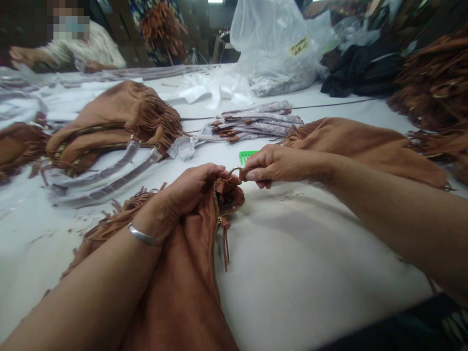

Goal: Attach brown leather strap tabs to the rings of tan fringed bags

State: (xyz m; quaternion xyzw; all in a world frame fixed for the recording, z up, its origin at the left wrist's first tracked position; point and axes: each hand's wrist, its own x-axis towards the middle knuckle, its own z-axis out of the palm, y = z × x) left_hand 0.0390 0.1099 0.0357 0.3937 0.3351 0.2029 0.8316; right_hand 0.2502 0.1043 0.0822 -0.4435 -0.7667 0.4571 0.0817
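A brown suede fringed bag (190,278) lies on the white table (310,253) in front of me, its gold zipper running up to a corner. My left hand (190,187), with a silver bangle on the wrist, grips that top corner of the bag. My right hand (274,165) pinches a metal ring (234,171) fixed to the same corner. The two hands almost touch. A small green comb (246,156) lies just behind my right hand.
Another fringed bag with wrapped handles (117,122) lies at the left. A brown suede piece (365,144) lies under my right forearm. Wrapped straps (256,126) sit in the middle, plastic bags (278,44) behind, more fringed bags (435,83) at right. A person (73,46) works at far left.
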